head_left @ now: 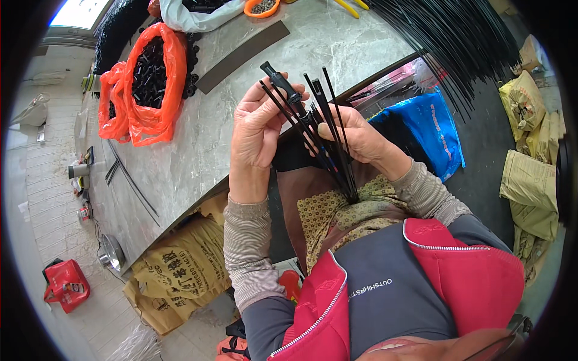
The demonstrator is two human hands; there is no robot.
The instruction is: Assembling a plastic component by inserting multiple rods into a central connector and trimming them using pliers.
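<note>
Left hand (257,123) pinches the tilted black fitting (280,81), right hand (360,138) grips black rods (342,168) — likely steadying both.

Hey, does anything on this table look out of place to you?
Yes, a few thin black sticks lie loose on the left part of the tabletop, well apart from the big black bundle at upper right, so they look stray.

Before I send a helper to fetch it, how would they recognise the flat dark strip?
On the grey table, look beyond the left hand. Right of the orange bags lies the strip: broad and gently curved, unlike the thin black rods farther right.
</note>
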